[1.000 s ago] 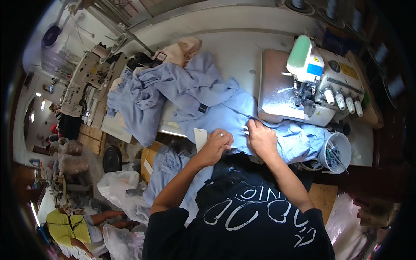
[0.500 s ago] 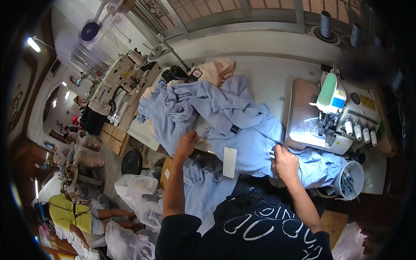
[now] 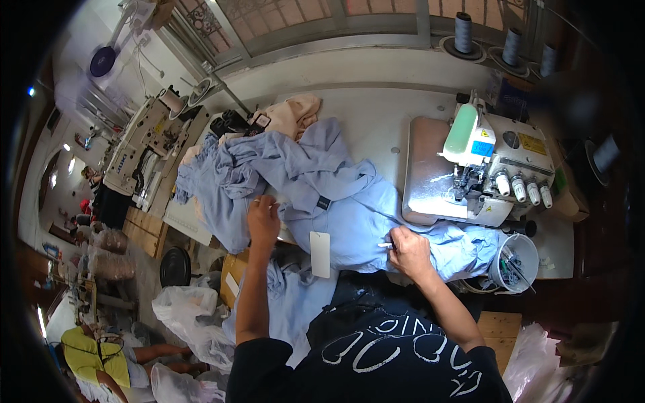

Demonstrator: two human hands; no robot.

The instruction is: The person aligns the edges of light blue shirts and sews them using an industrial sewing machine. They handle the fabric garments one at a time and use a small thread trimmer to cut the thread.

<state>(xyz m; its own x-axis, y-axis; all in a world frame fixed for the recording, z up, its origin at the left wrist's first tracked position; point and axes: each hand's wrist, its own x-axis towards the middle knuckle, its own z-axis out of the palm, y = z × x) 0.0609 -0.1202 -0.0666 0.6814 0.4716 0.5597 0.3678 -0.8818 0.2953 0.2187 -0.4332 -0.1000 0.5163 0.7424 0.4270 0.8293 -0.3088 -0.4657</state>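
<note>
A light blue knit garment (image 3: 356,228) is spread along the front edge of the worktable, a white hang tag (image 3: 320,255) and a small dark label (image 3: 323,202) showing on it. My right hand (image 3: 410,252) is closed at the garment's near edge, and a small white piece (image 3: 385,245) pokes out from its fingers. Over the left part of the cloth my left hand (image 3: 264,220) is raised with fingers pinched together; what they hold, if anything, is too small to make out. More blue cloth (image 3: 228,164) lies bunched beyond that hand.
An overlock sewing machine (image 3: 480,164) stands right of the garment, with a clear plastic cup of tools (image 3: 516,265) near it. Another sewing machine (image 3: 138,151) is at the left. Thread cones (image 3: 463,33) stand at the back right. Plastic bags (image 3: 191,316) and a person in yellow (image 3: 94,356) are lower left.
The whole view has shifted, so the table and machines sit farther left. My left hand has lifted slightly and turned its fingers up; my right hand stays at the same place on the garment.
</note>
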